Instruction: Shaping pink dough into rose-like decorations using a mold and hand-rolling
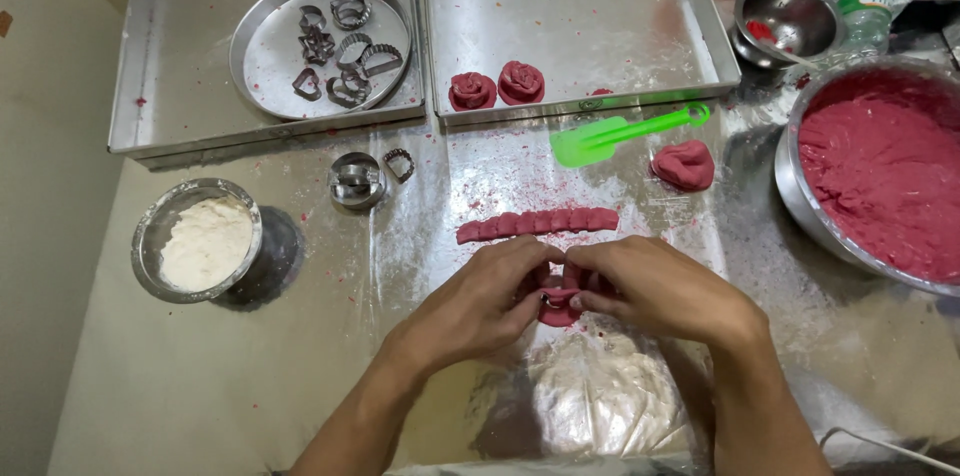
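Observation:
My left hand (480, 301) and my right hand (655, 291) meet over the foil-covered table, both pinching a small red dough roll (556, 308) between their fingertips. Just beyond my fingers lies a row of overlapping red dough discs (538, 224). Two finished red dough roses (495, 86) sit at the front edge of the right metal tray (690, 26). A red dough lump (684, 165) rests on the table to the right, near a green spatula (610, 134).
A large bowl of red dough (880, 171) stands at right. A small bowl of white flour (205, 241) is at left. Round plate with several metal cutters (330, 46) sits in the left tray. A round cutter (355, 181) lies on the table.

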